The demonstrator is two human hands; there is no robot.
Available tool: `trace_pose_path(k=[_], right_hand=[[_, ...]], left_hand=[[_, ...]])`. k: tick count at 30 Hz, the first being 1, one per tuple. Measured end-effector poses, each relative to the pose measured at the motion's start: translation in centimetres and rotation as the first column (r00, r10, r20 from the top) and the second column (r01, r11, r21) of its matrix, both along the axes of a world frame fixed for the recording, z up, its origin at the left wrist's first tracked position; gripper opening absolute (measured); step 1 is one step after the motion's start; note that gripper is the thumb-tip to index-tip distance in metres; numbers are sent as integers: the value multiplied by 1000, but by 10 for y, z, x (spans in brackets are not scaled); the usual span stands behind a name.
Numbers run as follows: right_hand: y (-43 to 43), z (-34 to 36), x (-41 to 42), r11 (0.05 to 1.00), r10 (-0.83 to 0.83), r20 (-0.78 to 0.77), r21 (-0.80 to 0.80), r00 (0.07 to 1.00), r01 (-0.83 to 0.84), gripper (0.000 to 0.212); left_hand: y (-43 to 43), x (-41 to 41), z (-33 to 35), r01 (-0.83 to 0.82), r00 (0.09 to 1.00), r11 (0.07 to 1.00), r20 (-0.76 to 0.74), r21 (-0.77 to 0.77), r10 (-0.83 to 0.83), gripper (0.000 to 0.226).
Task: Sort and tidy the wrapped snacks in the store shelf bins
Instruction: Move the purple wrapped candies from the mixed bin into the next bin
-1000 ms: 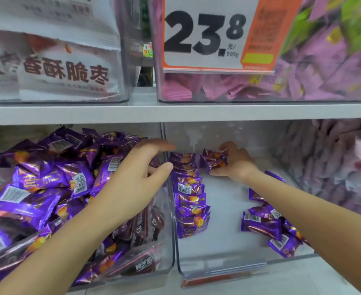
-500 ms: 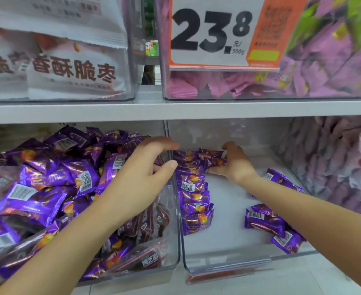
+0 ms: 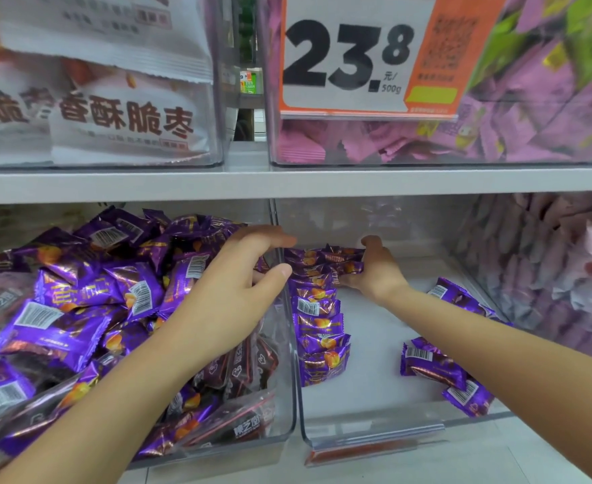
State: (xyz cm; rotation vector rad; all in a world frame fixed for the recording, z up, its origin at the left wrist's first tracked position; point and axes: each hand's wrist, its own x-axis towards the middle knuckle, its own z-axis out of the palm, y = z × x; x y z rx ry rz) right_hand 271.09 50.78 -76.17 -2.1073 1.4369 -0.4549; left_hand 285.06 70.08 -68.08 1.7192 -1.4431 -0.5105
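Two clear bins sit on the lower shelf. The left bin (image 3: 289, 406) is heaped with purple wrapped snacks (image 3: 78, 309). In the middle bin (image 3: 375, 438) a neat row of purple snacks (image 3: 319, 330) stands along its left wall. My right hand (image 3: 375, 270) reaches to the back of that bin and holds a few purple snacks (image 3: 343, 260) against the far end of the row. My left hand (image 3: 231, 295) hovers over the left bin's right side, fingers loosely curved, holding nothing.
Loose purple snacks (image 3: 437, 368) lie at the middle bin's right side, partly under my right forearm. A bin of pale pink packets (image 3: 549, 267) stands at right. The upper shelf (image 3: 287, 183) carries bins of white bags (image 3: 123, 124) and pink packets (image 3: 427, 141) with a 23.8 price tag (image 3: 368, 57).
My right hand carried the snacks left and pressed them against the back end of the row. My left hand barely moved.
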Motion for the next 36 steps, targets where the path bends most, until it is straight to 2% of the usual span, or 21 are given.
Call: trace_pose_path(k=[8,10,12,14,16,18,20,21,23,25,27,30,33,36], right_hand=[[8,15,-13,999,12,-17,39,1000,-11,83],[20,31,-20,999,40,-26,-13,999,-40,73],[44,54,-27,978,112,-46,-173,993,-118,50],[80,79,-30,909,263,-33,-326,964,-259,31],[119,105,-26,804,469,-9,-410,883,-431,23],[146,122,-11,692,626,-37,-435,779,-577,22],[158,127,15,635,683,-100,-409,724,-656,23],[160,127,31,631,682,-142,-383,718,-675,25],[156,120,64,699,628,-231,-251,743,-669,39],[151,109,92,760,593,-312,-91,743,-644,72],[153,96,111,767,573,-407,-37,711,-640,94],[160,82,125,777,469,-528,-133,708,-615,91],[158,81,128,776,478,-482,-160,734,-610,79],[154,82,126,753,529,-417,-170,739,-635,58]], left_hand=[[1,2,-1,-5,1000,999,6,-32,5,29],[6,8,3,-52,999,996,6,-67,53,29],[16,22,11,-124,990,988,59,-94,130,29],[30,39,20,-175,965,980,178,-98,191,28],[46,55,25,-219,927,972,293,-80,233,27],[61,65,26,-248,902,966,346,-75,258,26],[72,72,25,-261,885,963,380,-72,269,25],[76,75,24,-258,875,963,406,-72,265,23],[82,79,24,-253,860,964,437,-84,264,21],[86,81,24,-261,863,959,420,-106,281,20],[88,82,24,-269,869,955,396,-123,296,20],[91,84,26,-277,874,952,376,-134,307,21],[94,85,29,-278,881,952,359,-132,307,21],[96,85,29,-289,890,948,329,-134,317,20]])
